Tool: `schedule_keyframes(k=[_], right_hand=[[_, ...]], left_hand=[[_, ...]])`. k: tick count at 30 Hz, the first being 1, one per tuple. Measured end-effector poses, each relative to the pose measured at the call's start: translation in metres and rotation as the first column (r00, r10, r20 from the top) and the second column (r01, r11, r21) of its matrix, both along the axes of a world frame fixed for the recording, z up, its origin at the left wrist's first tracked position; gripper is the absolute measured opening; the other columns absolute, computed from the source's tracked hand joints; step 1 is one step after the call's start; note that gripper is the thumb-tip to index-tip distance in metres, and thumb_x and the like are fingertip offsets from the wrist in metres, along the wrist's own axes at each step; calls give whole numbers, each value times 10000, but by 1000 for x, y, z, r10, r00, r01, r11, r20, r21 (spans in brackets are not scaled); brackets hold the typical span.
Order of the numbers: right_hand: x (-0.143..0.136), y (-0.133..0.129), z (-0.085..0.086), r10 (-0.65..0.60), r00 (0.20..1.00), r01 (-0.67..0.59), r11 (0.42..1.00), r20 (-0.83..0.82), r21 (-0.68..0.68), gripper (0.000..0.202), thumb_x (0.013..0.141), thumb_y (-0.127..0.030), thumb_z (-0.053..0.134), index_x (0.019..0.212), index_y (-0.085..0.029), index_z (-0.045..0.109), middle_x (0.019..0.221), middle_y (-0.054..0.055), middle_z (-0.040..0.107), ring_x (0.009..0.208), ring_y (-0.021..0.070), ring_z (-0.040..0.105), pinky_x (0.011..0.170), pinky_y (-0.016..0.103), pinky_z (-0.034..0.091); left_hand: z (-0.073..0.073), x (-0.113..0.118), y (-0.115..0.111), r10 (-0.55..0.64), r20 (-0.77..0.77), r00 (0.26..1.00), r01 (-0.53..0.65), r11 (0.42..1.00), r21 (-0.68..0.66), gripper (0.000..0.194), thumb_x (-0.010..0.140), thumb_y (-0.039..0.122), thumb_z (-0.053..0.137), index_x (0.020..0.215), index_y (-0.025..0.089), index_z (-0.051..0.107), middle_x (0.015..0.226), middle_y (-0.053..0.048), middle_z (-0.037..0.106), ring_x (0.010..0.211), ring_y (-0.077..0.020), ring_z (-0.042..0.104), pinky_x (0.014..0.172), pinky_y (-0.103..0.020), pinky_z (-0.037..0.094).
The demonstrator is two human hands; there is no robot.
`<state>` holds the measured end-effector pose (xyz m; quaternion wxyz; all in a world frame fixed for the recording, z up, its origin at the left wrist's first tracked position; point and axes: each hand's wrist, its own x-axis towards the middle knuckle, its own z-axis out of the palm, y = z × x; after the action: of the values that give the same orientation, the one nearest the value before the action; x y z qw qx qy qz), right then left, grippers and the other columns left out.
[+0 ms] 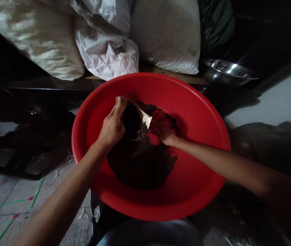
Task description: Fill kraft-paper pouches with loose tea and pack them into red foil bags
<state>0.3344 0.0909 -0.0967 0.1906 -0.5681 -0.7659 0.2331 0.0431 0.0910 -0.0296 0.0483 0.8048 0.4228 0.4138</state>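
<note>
A wide red basin [199,184] holds a heap of dark, loose, crumbly material [142,167]. My left hand [112,127] is closed on the edge of a pale-lined bag [146,119], whose mouth opens toward the right, inside the basin. Dark crumbs lie at the bag's mouth. To the right of the bag, my right hand [163,131] is low in the basin among the dark material; its fingers are dim and smeared, so what they hold, if anything, cannot be made out.
Behind the basin stand a large pale sack [40,41], a crumpled white bag [109,54] and another sack [168,34]. A metal bowl [229,72] is at the back right. Green sticks [37,192] lie on the tiled floor at left.
</note>
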Motion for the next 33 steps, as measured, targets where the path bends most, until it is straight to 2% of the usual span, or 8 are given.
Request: schedule_keyframes(k=[2, 4, 8, 13, 17, 26, 29, 33], right_hand=[[-17, -11, -30, 46, 999, -47, 978, -10, -203, 400, 1012, -361, 513, 1367, -228, 641, 1540, 92, 561, 1566, 312, 304, 1297, 564, 206], [-48, -27, -47, 52, 997, -65, 961, -56, -270, 500, 1035, -398, 491, 1504, -230, 539, 1600, 80, 506, 1585, 286, 284, 1301, 528, 219], [-104, -57, -48, 131, 969, -202, 911, -211, -359, 485, 1093, -409, 410, 1520, -228, 552, 1669, 87, 411, 1547, 223, 374, 1298, 415, 237], [-105, -71, -26, 245, 884, -409, 819, -399, -403, 475, 1010, -465, 614, 1442, -266, 628, 1578, 75, 504, 1493, 254, 439, 1268, 435, 280], [-102, -82, -8, 426, 841, -532, 764, -334, -364, 779, 734, -466, 900, 1443, -289, 631, 1506, 92, 540, 1388, 285, 535, 1190, 411, 401], [-111, -109, 12, 393, 913, -409, 878, -111, -248, 636, 623, -291, 917, 1238, -237, 765, 1173, 94, 724, 1132, 293, 676, 1077, 419, 502], [-102, -106, 42, 426, 874, -462, 877, -234, -131, 551, 628, -252, 895, 1165, -236, 773, 1092, 61, 715, 1015, 246, 688, 997, 388, 540], [-90, -90, 106, 439, 772, -410, 896, -460, 168, 398, 723, -243, 810, 1114, -230, 736, 1133, 29, 708, 1012, 190, 688, 993, 349, 535]], left_hand=[[1, 2, -1, -17, -6, 1000, 17, 1000, 22, 991, 744, 20, 455, 1684, 181, 186, 1668, -91, 401, 1521, -250, 432, 1213, -388, 462], [1, 3, 0, -29, -17, 999, 30, 999, 36, 960, 768, 30, 452, 1682, 182, 200, 1644, -91, 442, 1508, -242, 453, 1203, -380, 473], [3, -2, 2, -23, -22, 999, 23, 999, 23, 864, 827, 67, 458, 1663, 181, 269, 1609, -96, 492, 1493, -234, 472, 1192, -352, 476], [-1, -13, 6, 44, -17, 999, -44, 999, 33, 907, 777, 58, 473, 1655, 162, 266, 1628, -112, 460, 1482, -252, 484, 1182, -374, 489], [-6, -14, 6, 14, 0, 1000, -14, 998, 60, 918, 791, 45, 476, 1665, 201, 244, 1656, -87, 419, 1500, -246, 461, 1203, -374, 467], [-18, -11, 0, -12, -36, 999, 15, 997, 80, 946, 780, 22, 457, 1676, 215, 220, 1661, -111, 400, 1440, -261, 539, 1142, -366, 525], [-13, -7, 6, -39, -76, 996, 41, 999, 21, 955, 768, 29, 472, 1675, 194, 223, 1667, -118, 388, 1470, -277, 501, 1163, -392, 506], [-7, -7, 14, -127, -51, 991, 127, 992, -3, 909, 824, 81, 511, 1676, 199, 218, 1665, -92, 399, 1520, -255, 432, 1212, -380, 453]])
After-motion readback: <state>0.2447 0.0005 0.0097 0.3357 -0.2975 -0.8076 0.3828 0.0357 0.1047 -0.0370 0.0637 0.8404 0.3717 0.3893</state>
